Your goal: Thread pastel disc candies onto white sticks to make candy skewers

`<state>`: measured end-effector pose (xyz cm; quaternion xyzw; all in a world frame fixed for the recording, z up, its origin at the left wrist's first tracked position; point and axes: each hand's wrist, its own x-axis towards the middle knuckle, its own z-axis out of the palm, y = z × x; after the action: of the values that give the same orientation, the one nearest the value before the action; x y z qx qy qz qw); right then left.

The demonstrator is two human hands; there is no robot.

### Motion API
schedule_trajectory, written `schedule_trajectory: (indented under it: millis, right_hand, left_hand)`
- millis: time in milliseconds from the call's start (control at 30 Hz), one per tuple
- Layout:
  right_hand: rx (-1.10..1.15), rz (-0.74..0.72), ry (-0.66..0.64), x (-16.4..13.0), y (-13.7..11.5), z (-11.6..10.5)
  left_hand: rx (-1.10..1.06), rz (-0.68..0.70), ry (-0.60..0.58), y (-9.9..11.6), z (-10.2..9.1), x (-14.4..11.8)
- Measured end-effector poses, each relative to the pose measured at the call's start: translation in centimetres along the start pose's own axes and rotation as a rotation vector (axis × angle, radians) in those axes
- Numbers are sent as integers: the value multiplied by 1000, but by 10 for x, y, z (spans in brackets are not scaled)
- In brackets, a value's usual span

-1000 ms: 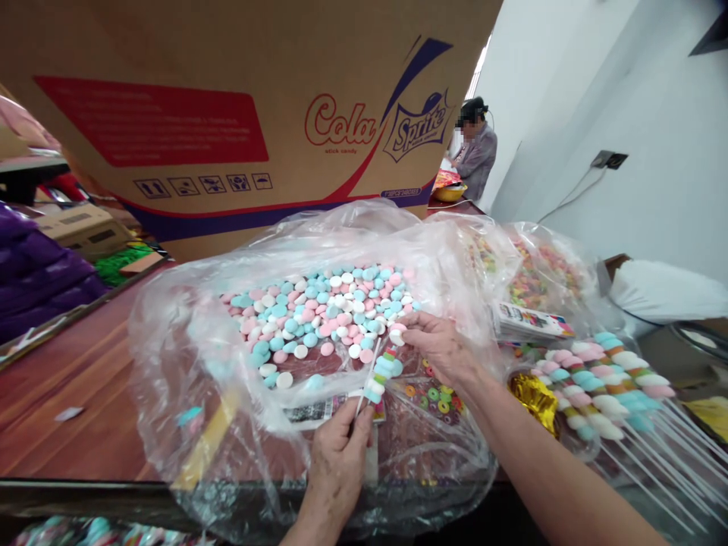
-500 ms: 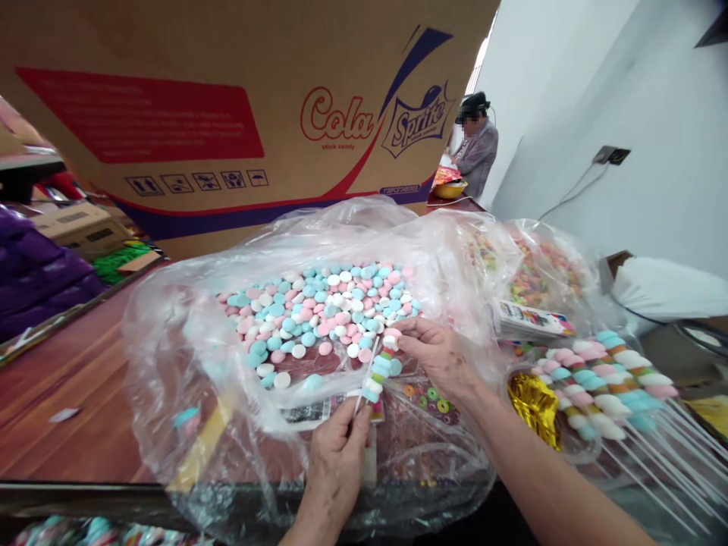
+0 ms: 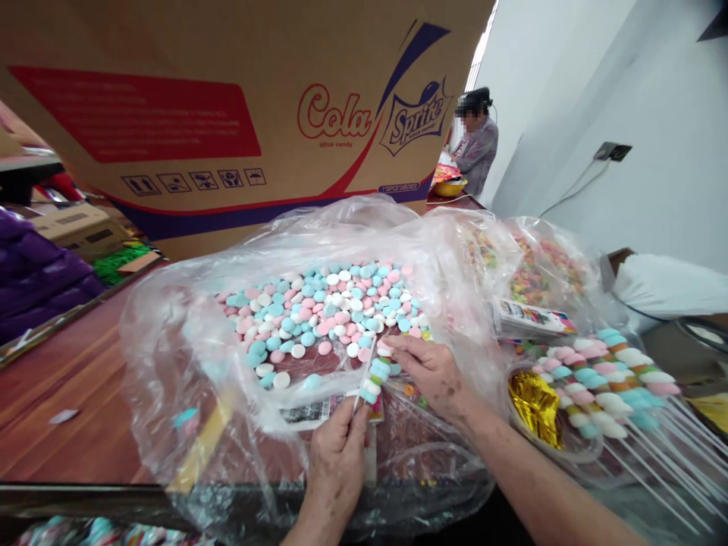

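Left hand (image 3: pixel 337 447): fingers clasping lower end of white stick (image 3: pixel 365 371)
Right hand (image 3: pixel 429 371): fingers pinching pink candy (image 3: pixel 385 349) atop candy row (image 3: pixel 376 375)
Candy row: near frame center, slanting alongside white stick
Loose candies (image 3: pixel 318 311): spread amid clear plastic (image 3: pixel 164 341), mid-frame
Finished skewers (image 3: pixel 603 379): piled at right of frame, beside gold foil (image 3: pixel 533 406)

Head-worn view, facing forward and down, close above the hands (image 3: pixel 337 447), carton (image 3: pixel 187 45) beyond
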<state>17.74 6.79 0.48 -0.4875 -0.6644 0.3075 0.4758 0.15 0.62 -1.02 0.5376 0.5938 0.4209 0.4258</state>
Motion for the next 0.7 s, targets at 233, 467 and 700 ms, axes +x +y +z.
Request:
schedule_trajectory:
  millis: [233,467,700]
  right_hand:
    - [-104,-259,122,-12,-1,17]
    - [-33,-195,47,-14,-2,16]
    - [565,150,78,-21,-26,12]
  left_hand:
    - [4,-3,13,-3,0,0]
    - [6,24,17,-6,-1,3]
    - [-50,-90,-79,4,-5,5]
